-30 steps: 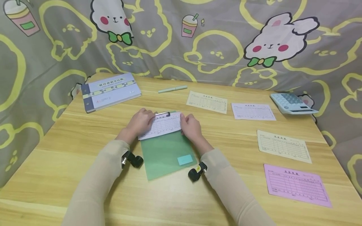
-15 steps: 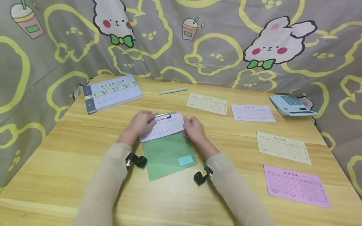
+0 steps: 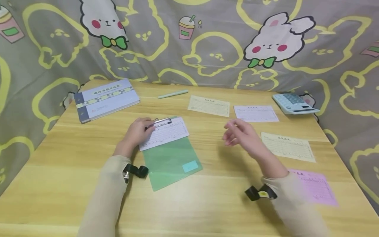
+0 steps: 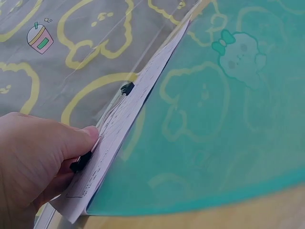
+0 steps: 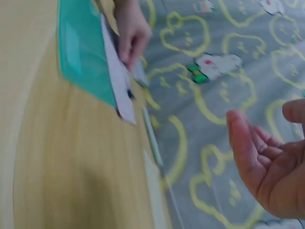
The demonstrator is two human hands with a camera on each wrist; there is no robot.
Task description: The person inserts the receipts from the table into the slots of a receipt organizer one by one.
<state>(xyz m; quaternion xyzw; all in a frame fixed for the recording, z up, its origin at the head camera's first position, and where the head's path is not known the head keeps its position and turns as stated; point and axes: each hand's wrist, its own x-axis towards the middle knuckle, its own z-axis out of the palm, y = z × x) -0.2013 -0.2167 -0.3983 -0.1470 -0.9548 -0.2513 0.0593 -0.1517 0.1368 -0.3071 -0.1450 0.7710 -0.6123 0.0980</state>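
Note:
A green translucent clipboard [image 3: 168,168] lies on the table with a white printed form [image 3: 170,133] across its upper part. The wire clip [image 3: 162,121] at its top crosses the form's upper edge. My left hand [image 3: 138,132] grips the clipboard's top left by the clip; in the left wrist view its thumb [image 4: 86,137] lies on the clip's end, with some fingers hidden behind. Over the table to the right, my right hand [image 3: 244,136] is raised with fingers loosely bent and holds nothing. A light blue label [image 3: 190,166] sits at the clipboard's lower right.
A blue account book [image 3: 108,100] lies at the back left, a pale green pen [image 3: 173,94] at the back. Rightward are a cream form [image 3: 209,105], a white form [image 3: 256,114], another cream form [image 3: 291,148], a pink form [image 3: 319,187] partly behind the sleeve, and a calculator [image 3: 293,103].
My right hand has let go of the white form's right edge and moved right, away from the clipboard. My left hand stays at the clip. The head view has shifted slightly.

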